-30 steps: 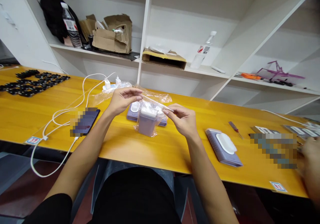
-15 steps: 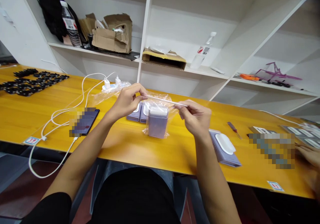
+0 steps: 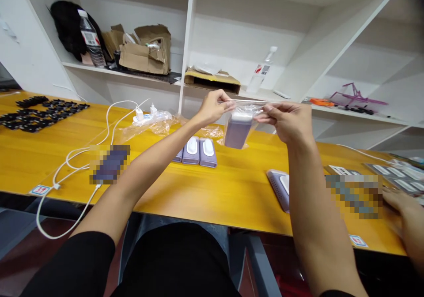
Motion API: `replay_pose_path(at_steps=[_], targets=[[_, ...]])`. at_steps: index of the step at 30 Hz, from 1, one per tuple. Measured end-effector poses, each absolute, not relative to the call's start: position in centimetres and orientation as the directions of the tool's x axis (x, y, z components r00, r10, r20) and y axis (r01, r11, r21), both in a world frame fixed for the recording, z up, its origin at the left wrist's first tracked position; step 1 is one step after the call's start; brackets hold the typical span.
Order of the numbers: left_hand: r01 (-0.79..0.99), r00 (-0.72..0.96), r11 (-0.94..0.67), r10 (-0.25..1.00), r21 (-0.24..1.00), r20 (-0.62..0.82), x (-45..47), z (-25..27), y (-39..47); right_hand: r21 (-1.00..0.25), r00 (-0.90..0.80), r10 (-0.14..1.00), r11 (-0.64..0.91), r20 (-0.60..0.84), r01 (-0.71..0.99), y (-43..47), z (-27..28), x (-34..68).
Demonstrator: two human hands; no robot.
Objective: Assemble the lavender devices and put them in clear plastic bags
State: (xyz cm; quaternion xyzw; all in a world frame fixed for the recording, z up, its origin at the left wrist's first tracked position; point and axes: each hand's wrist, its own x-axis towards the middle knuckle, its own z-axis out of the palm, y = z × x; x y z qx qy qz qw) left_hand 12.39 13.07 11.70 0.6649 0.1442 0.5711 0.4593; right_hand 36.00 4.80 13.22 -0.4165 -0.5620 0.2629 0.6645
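Observation:
A clear plastic bag (image 3: 247, 109) hangs between my two hands, its top edge stretched taut. Inside it is a purple box-shaped device (image 3: 237, 133) with a white top part. My left hand (image 3: 214, 106) pinches the bag's left top corner between thumb and fingers. At the right top corner, my right hand (image 3: 291, 119) grips the same edge with its fingers closed. Below and left of the bag, several purple devices (image 3: 199, 152) with white oval parts stand side by side on the table. Another purple device (image 3: 278, 191) lies partly hidden behind my right forearm.
Loose clear plastic (image 3: 159, 127) lies by a power strip (image 3: 147, 117) with white cables. A phone (image 3: 111, 164) is at left, black parts (image 3: 43, 114) farther left. Another person's hand (image 3: 402, 204) is at the right edge. White shelves (image 3: 298, 5) rise behind the yellow table (image 3: 212, 200).
Both my hands have lifted the bag with the purple device and moved it right and away from me. The devices standing behind it now show more fully.

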Motion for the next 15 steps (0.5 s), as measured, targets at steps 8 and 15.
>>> replay_pose_path(at_steps=[8,15], targets=[[-0.143,0.354,-0.668,0.655,0.731,0.668,14.6,5.6,13.8,-0.857,0.349,0.785,0.495,0.512,0.144,6.1,6.5,37.7],[0.224,0.658,-0.920,0.386,0.321,0.647,13.7,-2.9,7.6,-0.898,0.315,0.849,0.349,0.424,0.268,1.8,-2.0,39.1]])
